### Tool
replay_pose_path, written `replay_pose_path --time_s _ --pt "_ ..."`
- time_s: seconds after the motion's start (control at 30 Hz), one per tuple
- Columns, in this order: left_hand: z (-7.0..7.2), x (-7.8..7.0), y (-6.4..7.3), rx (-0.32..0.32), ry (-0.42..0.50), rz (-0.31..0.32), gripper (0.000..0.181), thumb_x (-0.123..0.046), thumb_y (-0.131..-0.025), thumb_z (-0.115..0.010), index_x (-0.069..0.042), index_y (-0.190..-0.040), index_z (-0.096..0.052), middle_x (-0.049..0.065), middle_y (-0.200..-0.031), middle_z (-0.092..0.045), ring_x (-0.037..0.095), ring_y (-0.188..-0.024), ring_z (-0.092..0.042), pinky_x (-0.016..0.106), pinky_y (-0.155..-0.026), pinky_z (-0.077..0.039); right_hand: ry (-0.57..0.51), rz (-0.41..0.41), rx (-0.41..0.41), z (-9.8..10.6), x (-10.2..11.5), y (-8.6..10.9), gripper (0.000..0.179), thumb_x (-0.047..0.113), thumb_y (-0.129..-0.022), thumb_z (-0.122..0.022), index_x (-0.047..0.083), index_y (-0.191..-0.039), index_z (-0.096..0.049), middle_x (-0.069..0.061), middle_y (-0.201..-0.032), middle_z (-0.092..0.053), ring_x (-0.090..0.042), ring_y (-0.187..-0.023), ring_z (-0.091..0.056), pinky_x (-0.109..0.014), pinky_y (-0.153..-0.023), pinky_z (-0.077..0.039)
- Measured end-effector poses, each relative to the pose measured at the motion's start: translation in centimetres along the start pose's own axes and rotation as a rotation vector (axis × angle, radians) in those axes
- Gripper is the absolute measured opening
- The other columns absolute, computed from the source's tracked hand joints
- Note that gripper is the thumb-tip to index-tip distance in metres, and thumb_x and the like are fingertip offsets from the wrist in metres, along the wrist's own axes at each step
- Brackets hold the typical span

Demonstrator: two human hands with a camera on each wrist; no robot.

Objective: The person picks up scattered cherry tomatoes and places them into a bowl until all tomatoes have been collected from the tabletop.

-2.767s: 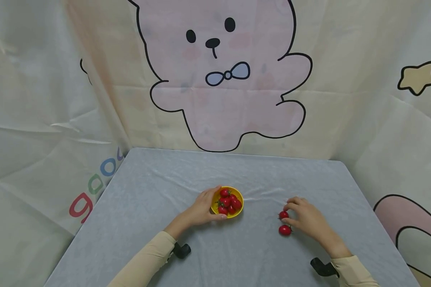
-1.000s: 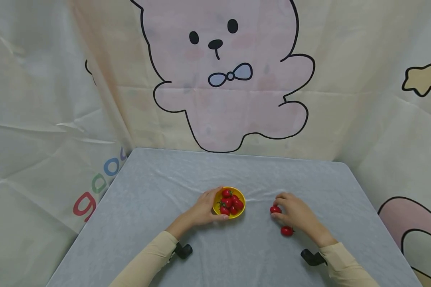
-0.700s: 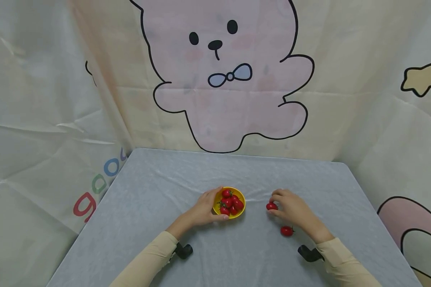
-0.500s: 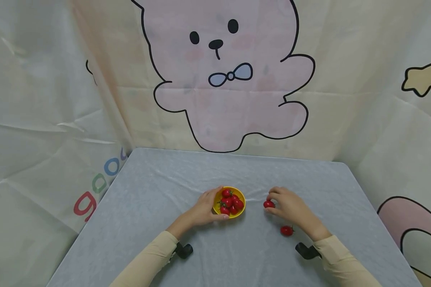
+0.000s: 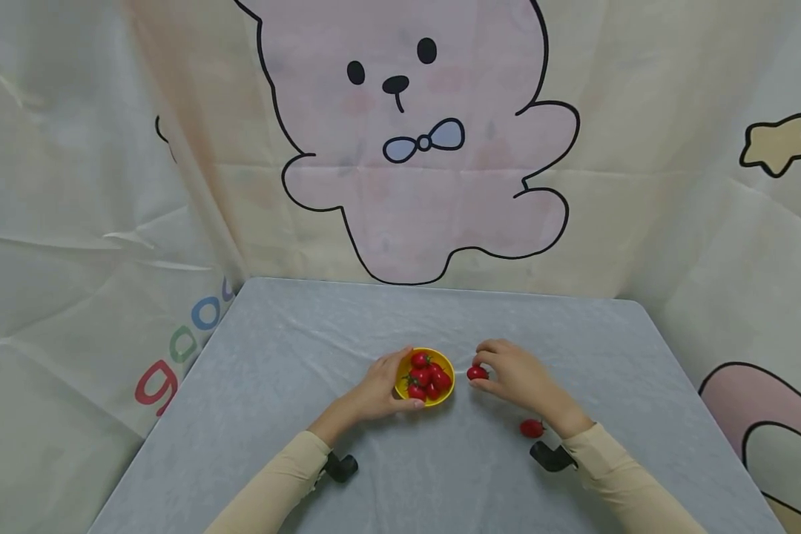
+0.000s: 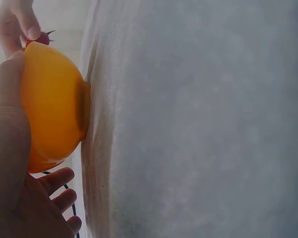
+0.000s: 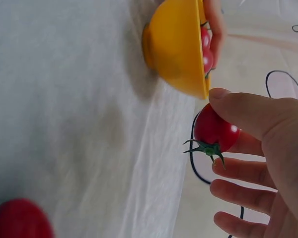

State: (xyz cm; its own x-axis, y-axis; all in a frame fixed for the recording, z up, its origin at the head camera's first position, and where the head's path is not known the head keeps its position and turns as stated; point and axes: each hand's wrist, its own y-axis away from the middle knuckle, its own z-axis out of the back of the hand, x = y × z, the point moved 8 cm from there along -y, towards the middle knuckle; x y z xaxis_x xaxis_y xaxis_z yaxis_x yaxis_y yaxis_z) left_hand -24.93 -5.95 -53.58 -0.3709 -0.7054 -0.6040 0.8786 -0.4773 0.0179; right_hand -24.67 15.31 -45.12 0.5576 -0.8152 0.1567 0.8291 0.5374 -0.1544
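Note:
My left hand (image 5: pixel 374 389) grips a small yellow bowl (image 6: pixel 52 104) by its side, thumb at the near rim and fingers at the far one. The bowl stands upright on the table, with several cherry tomatoes (image 5: pixel 441 380) inside. Just right of the bowl, my right hand (image 5: pixel 521 380) pinches another cherry tomato (image 7: pixel 211 129) between thumb and forefinger. Its green stem end faces away from the bowl in the right wrist view, and the other fingers are spread apart. A loose cherry tomato (image 5: pixel 532 429) lies on the cloth below my right forearm.
A pale grey-blue cloth (image 5: pixel 347 319) covers the table. Behind it hangs a cream curtain (image 5: pixel 614 222) printed with a pink bear, and more printed fabric (image 5: pixel 73 297) hangs at the sides. A black camera mount (image 5: pixel 552 456) juts from my right wrist.
My right hand has picked up a cherry tomato from the table and carried it left, close to the bowl. My left hand stays on the bowl, and the other loose tomato has not moved.

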Motion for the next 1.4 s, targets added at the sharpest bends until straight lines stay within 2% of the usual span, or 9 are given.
replay_pose_path --time_s 0.5,0.87,1.2,1.4 --pt "0.1 0.0 0.0 -0.015 -0.008 -0.006 0.104 -0.065 -0.082 -0.068 -0.017 -0.158 -0.016 0.008 -0.16 -0.033 0.033 -0.142 -0.036 0.054 -0.114 -0.039 -0.013 0.07 0.01 0.1 3.9 -2.4 0.035 0.043 -0.078 -0.082 0.018 -0.101 -0.075 -0.004 -0.116 -0.068 -0.024 -0.108 -0.062 -0.044 -0.093 -0.056" --pt "0.2 -0.2 -0.1 -0.026 0.0 -0.041 0.102 -0.062 -0.084 -0.068 -0.015 -0.158 -0.018 0.009 -0.16 -0.033 0.034 -0.143 -0.036 0.055 -0.118 -0.033 -0.023 0.157 -0.007 -0.1 5.9 -2.8 0.033 0.041 -0.08 -0.081 0.016 -0.101 -0.074 -0.006 -0.117 -0.068 -0.025 -0.108 -0.062 -0.044 -0.091 -0.056" --pt "0.1 -0.3 0.0 -0.018 0.0 -0.051 0.102 -0.063 -0.084 -0.067 -0.015 -0.158 -0.016 0.009 -0.16 -0.034 0.034 -0.143 -0.036 0.055 -0.115 -0.037 -0.032 0.196 0.033 -1.1 7.2 -2.7 0.033 0.046 -0.081 -0.078 0.019 -0.1 -0.073 -0.003 -0.119 -0.066 -0.023 -0.112 -0.058 -0.041 -0.094 -0.054" --pt "0.2 -0.3 0.0 -0.027 0.007 -0.05 0.101 -0.061 -0.084 -0.069 -0.015 -0.158 -0.017 0.009 -0.159 -0.035 0.034 -0.143 -0.036 0.055 -0.116 -0.035 -0.034 0.245 0.013 -1.6 7.6 -2.7 0.033 0.045 -0.082 -0.078 0.019 -0.1 -0.073 -0.006 -0.123 -0.065 -0.023 -0.113 -0.058 -0.041 -0.093 -0.054"
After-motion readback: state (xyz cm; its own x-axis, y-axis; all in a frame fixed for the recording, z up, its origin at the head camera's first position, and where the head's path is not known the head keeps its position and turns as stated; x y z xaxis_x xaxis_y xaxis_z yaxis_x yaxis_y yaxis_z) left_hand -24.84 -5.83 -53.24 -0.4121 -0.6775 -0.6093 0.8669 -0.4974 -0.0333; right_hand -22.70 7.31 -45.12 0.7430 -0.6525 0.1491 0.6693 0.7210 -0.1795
